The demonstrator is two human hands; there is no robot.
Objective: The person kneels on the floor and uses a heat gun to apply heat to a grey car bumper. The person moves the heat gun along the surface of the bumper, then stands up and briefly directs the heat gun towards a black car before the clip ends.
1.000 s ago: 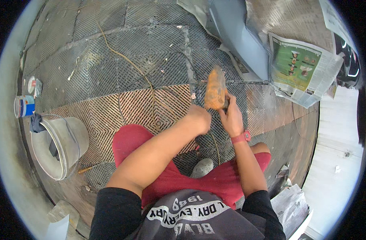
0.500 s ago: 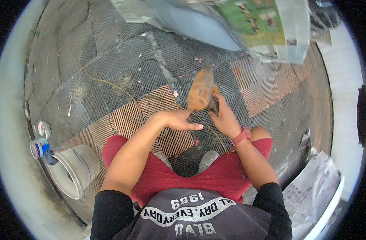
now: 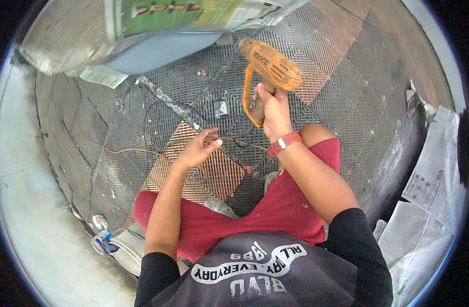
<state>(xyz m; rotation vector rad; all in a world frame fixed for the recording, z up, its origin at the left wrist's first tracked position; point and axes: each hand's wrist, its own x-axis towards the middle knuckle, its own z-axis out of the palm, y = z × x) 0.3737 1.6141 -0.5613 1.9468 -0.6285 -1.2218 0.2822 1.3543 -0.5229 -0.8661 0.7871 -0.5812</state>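
Note:
An orange heat gun [image 3: 273, 64], scuffed and dirty, is held up in front of me by its handle. Wrapped round that handle is my right hand [image 3: 276, 113], with a red watch at the wrist. The gun's metal nozzle points to the far left, toward a bluish-grey panel [image 3: 163, 53] partly covered with newspaper [image 3: 163, 18]. Over the floor tiles, my left hand [image 3: 198, 148] hovers with nothing in it, its fingers apart. A dark cord [image 3: 243, 139] runs below the gun's handle.
Ribbed grey and reddish tiles [image 3: 193, 174] make up the floor. A yellowish cable [image 3: 124, 150] lies across it. At the lower left are a bucket [image 3: 124, 253] and a blue can [image 3: 102, 240]. Newspaper sheets [image 3: 424, 204] spread along the right. A small dark square [image 3: 220, 108] lies ahead.
The heat gun has swung up and now points far left, its handle in my right hand. My left hand has come away from it to the left. The view has turned.

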